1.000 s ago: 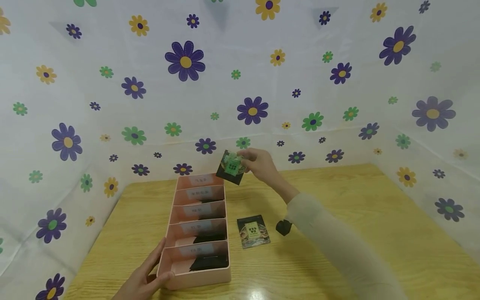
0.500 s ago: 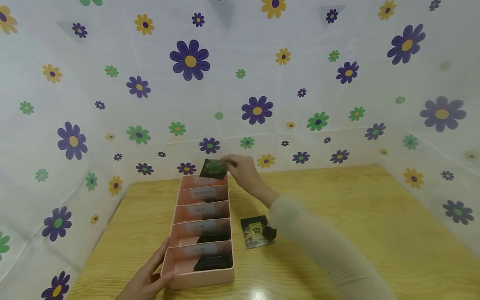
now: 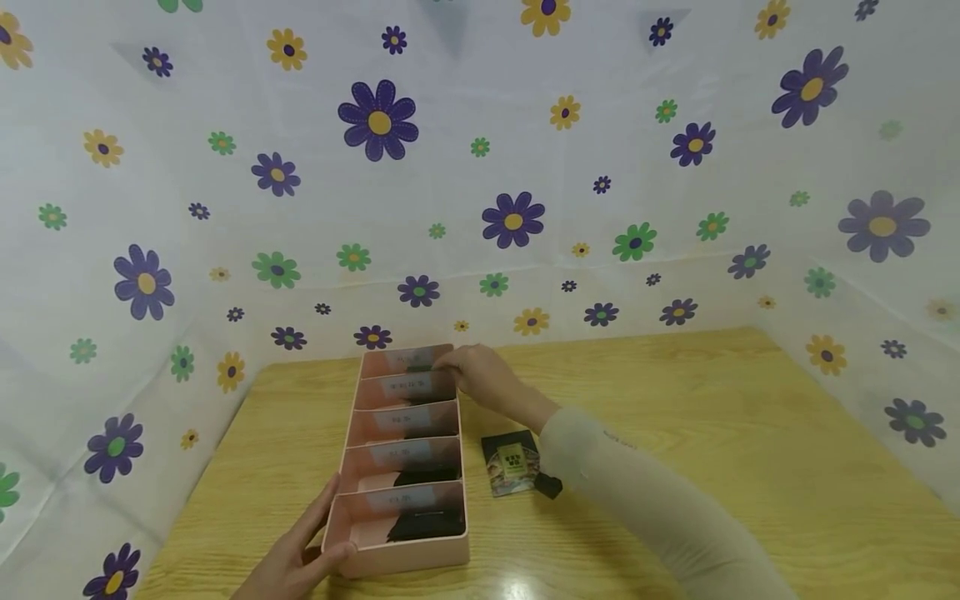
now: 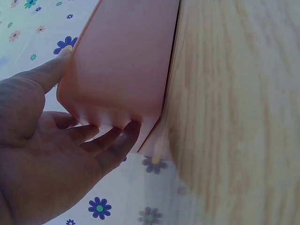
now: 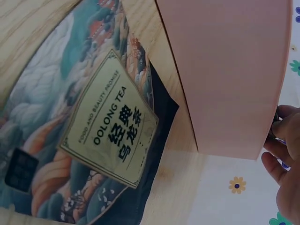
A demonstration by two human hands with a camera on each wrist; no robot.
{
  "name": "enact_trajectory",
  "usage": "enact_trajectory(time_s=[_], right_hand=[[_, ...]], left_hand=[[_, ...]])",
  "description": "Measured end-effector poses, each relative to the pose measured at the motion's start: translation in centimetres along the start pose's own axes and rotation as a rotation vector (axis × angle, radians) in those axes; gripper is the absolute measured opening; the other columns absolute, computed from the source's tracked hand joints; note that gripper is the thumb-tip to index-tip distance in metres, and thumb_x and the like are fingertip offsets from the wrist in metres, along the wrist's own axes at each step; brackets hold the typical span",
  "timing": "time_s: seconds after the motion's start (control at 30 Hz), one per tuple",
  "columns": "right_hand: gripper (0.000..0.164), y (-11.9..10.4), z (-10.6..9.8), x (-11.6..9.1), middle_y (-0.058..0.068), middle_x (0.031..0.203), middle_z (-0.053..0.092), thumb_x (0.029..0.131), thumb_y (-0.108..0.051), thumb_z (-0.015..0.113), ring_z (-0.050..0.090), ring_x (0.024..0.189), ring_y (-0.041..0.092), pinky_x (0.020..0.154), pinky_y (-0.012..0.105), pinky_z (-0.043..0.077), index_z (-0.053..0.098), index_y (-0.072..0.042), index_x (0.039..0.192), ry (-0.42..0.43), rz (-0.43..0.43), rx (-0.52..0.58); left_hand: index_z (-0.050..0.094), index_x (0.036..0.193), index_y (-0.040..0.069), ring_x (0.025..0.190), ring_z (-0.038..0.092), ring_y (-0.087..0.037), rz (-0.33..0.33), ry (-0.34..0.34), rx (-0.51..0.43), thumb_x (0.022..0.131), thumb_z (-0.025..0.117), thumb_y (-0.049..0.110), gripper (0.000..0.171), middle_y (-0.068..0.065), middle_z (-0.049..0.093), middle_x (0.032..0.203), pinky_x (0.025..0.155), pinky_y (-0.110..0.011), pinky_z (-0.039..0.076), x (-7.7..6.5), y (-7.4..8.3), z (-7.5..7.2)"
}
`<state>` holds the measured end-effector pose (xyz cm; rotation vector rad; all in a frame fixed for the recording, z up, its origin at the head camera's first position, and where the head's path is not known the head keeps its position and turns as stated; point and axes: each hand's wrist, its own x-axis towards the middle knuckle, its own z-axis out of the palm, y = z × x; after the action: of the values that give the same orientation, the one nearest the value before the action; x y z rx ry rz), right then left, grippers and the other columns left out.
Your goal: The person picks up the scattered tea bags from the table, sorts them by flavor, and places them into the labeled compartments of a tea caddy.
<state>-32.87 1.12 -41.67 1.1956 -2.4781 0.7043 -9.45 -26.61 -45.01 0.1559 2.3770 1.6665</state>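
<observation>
A long pink divided box [image 3: 405, 561] stands on the table, its several compartments running away from me. My left hand [image 3: 294, 546] grips its near left corner; in the left wrist view thumb and fingertips lie on two sides of the box [image 4: 122, 61]. My right hand [image 3: 486, 377] reaches over the right wall into the farthest compartment. It pinches a dark tea sachet [image 3: 422, 367], mostly hidden below the rim. Right of the box lies an oolong tea sachet [image 3: 512, 463], its printed label [image 5: 112, 124] large in the right wrist view.
Dark sachets [image 3: 427, 523] lie in the nearer compartments, toward their right side. A small black piece [image 3: 550, 485] shows at the right sleeve, beside the oolong sachet. A white flowered cloth [image 3: 480, 167] surrounds the wood-grain table [image 3: 675, 417].
My right hand has moved left and down, taking the green-labelled sachet from above the box into the farthest compartment. My left hand keeps its grip on the corner.
</observation>
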Motion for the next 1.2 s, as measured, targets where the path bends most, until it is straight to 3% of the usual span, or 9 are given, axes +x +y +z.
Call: enact_trajectory(time_s=[0.23,0.43,0.57,0.7,0.73,0.8,0.9,1.1,1.2], right_hand=[[0.031,0.3,0.5,-0.1,0.012,0.107,0.074,0.095,0.011,0.058,0.067,0.099,0.026,0.091,0.038,0.054,0.075,-0.001,0.117,-0.1,-0.043,-0.09],[0.032,0.1,0.1,0.0,0.015,0.114,0.071,0.098,0.008,0.055,0.065,0.105,0.028,0.094,0.039,0.053,0.072,0.001,0.124,-0.178,-0.014,-0.082],[0.035,0.2,-0.2,-0.3,0.017,0.128,0.069,0.101,0.006,0.053,0.065,0.117,0.029,0.102,0.04,0.051,0.065,0.003,0.133,-0.195,0.002,-0.008],[0.042,0.6,-0.8,-1.2,0.019,0.144,0.059,0.104,0.002,0.052,0.066,0.089,0.032,0.095,0.042,0.051,0.054,0.003,0.146,-0.163,0.075,0.143],[0.043,0.7,-1.1,-1.5,0.019,0.147,0.057,0.104,0.001,0.053,0.066,0.09,0.033,0.095,0.043,0.051,0.052,0.003,0.148,-0.15,0.1,0.176],[0.045,0.9,-1.7,-2.3,0.02,0.15,0.053,0.105,-0.002,0.054,0.065,0.093,0.035,0.093,0.045,0.052,0.05,0.003,0.15,-0.131,0.143,0.236],[0.047,1.1,-2.7,-3.6,0.02,0.152,0.051,0.107,-0.008,0.055,0.059,0.125,0.038,0.1,0.049,0.051,0.047,0.003,0.152,-0.143,0.181,0.275],[0.049,1.2,-4.4,-7.0,0.021,0.149,0.054,0.106,-0.013,0.06,0.052,0.134,0.038,0.104,0.051,0.048,0.048,0.002,0.151,-0.253,0.197,0.277],[0.045,1.2,-4.6,-8.8,0.02,0.146,0.056,0.105,-0.014,0.061,0.052,0.134,0.038,0.107,0.052,0.045,0.053,0.003,0.146,-0.323,0.153,0.234]], left_hand=[[0.01,0.166,0.007,0.148,0.016,-0.045,-0.002,-0.003,-0.006,0.105,0.061,0.012,0.08,-0.023,0.009,0.169,0.092,-0.03,0.053,0.1,0.0,0.1],[0.009,0.167,0.008,0.147,0.017,-0.046,-0.003,-0.011,-0.003,0.106,0.061,0.014,0.081,-0.024,0.009,0.169,0.092,-0.029,0.053,0.2,0.0,0.1],[0.008,0.167,0.01,0.147,0.015,-0.043,-0.021,-0.02,-0.016,0.106,0.061,0.016,0.081,-0.021,0.008,0.17,0.093,-0.029,0.052,0.3,0.1,0.1],[0.006,0.167,0.009,0.147,0.019,-0.032,-0.013,-0.05,-0.025,0.107,0.059,0.016,0.081,-0.021,0.005,0.17,0.094,-0.03,0.052,0.4,-0.1,0.1],[0.005,0.167,0.009,0.147,0.021,-0.026,-0.008,-0.055,-0.024,0.107,0.059,0.016,0.081,-0.022,0.005,0.17,0.094,-0.029,0.052,0.4,-0.1,0.0],[0.005,0.167,0.01,0.144,0.028,-0.014,0.0,-0.059,-0.024,0.107,0.058,0.016,0.08,-0.023,0.005,0.17,0.093,-0.029,0.052,0.4,-0.2,0.0],[0.005,0.167,0.012,0.14,0.033,-0.005,0.006,-0.056,-0.018,0.108,0.058,0.017,0.08,-0.024,0.006,0.169,0.092,-0.029,0.053,0.3,-0.3,-0.2],[0.003,0.167,0.008,0.146,0.022,-0.04,-0.006,-0.046,-0.007,0.107,0.059,0.016,0.083,-0.028,0.004,0.168,0.09,-0.029,0.054,0.2,-0.2,-0.2],[0.003,0.167,0.008,0.146,0.019,-0.049,-0.024,-0.032,-0.017,0.107,0.06,0.017,0.083,-0.028,0.005,0.168,0.089,-0.03,0.054,0.1,-0.1,-0.1]])
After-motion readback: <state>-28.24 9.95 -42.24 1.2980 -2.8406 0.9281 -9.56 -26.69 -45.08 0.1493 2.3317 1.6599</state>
